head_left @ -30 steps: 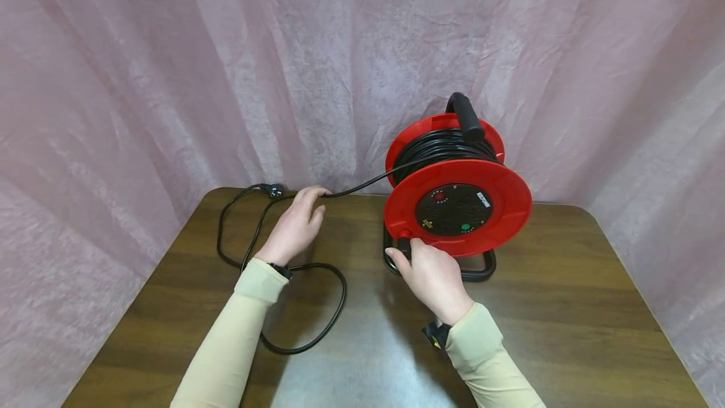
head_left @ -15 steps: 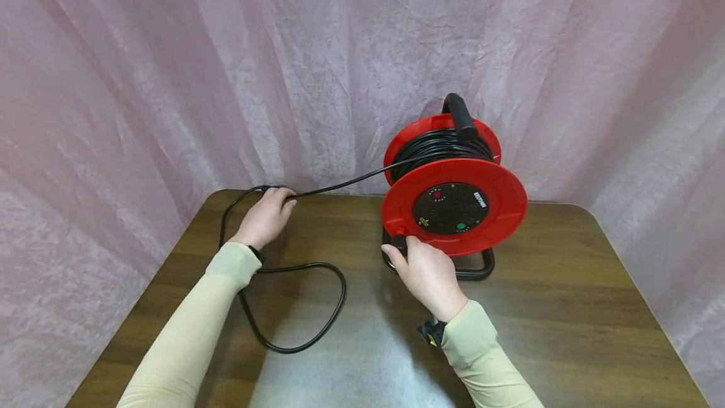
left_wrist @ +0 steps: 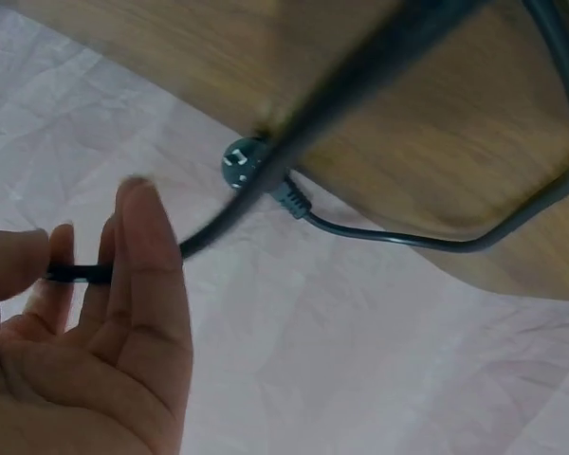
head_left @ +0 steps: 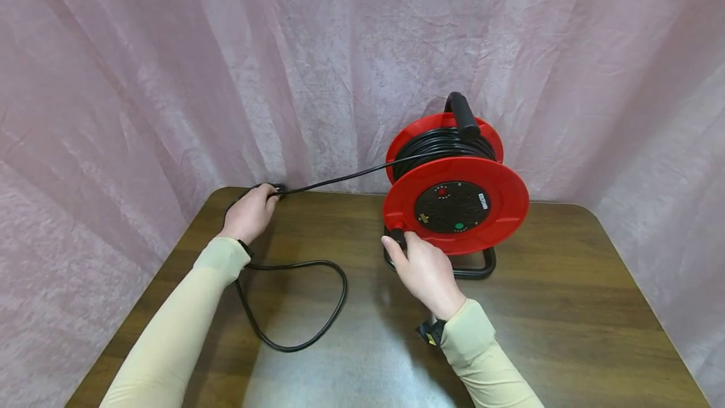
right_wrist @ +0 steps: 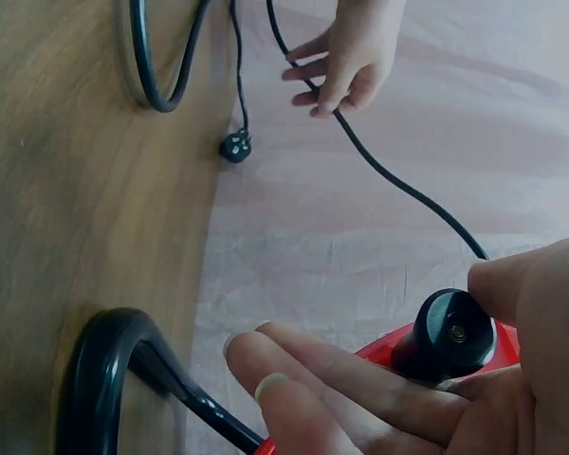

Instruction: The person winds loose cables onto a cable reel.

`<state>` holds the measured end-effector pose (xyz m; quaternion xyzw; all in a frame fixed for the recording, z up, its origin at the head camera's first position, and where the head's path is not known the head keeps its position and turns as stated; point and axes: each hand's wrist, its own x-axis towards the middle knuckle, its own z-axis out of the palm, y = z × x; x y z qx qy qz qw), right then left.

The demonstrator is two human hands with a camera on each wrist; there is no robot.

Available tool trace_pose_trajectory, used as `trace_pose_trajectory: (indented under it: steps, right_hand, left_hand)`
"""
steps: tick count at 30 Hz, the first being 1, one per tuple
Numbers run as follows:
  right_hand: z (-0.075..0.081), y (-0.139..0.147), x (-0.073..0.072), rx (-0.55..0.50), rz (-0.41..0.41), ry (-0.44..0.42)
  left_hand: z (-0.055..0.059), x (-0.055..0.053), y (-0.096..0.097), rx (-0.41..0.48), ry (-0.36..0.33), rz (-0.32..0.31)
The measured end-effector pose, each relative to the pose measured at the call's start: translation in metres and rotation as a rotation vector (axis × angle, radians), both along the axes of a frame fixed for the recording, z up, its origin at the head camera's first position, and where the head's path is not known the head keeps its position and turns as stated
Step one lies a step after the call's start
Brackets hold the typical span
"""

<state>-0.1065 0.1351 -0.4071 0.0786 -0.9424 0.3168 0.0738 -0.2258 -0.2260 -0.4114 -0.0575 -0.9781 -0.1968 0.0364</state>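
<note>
A red cable reel (head_left: 455, 170) wound with black cable stands on the table, right of centre in the head view. From its drum the cable (head_left: 351, 175) stretches left to my left hand (head_left: 249, 214). That hand holds the cable between thumb and fingers, as the left wrist view shows. Just beyond it, at the table's back edge, lies the cable's plug (left_wrist: 245, 163). My right hand (head_left: 427, 269) is at the reel's lower left. It holds the black crank knob (right_wrist: 455, 332) between the thumb and loosely extended fingers.
A slack loop of cable (head_left: 344, 288) lies on the wooden table (head_left: 566, 307), left of the reel. The reel has a black tube frame (head_left: 476, 274) below and a carry handle (head_left: 463, 117) on top. A pink curtain (head_left: 351, 80) hangs behind the table.
My left hand has slid left along the cable toward the plug, lengthening the stretch to the reel. The reel has turned slightly clockwise, and the knob and right hand have shifted a little.
</note>
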Motion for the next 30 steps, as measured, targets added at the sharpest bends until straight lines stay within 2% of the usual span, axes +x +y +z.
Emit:
trace_pose_trajectory:
  steps: [4,12,18,26,30]
  right_hand:
    - [0.000,-0.001,-0.001,-0.047,0.017,-0.002]
    - [0.002,-0.005,-0.001,-0.235,0.055,-0.097]
    - [0.004,-0.004,-0.003,-0.354,0.072,-0.170]
    - [0.007,-0.003,-0.008,-0.290,0.055,-0.120]
    - [0.010,-0.003,-0.011,-0.289,0.050,-0.109]
  left_hand:
    - [0.001,0.002,-0.004,0.001,-0.029,0.034]
    - [0.002,0.001,-0.008,0.080,0.005,-0.023]
    - [0.003,-0.001,-0.007,0.110,0.032,-0.034]
    - [0.004,-0.004,-0.007,0.101,0.042,-0.045]
    - [0.005,-0.007,-0.004,0.091,0.038,-0.059]
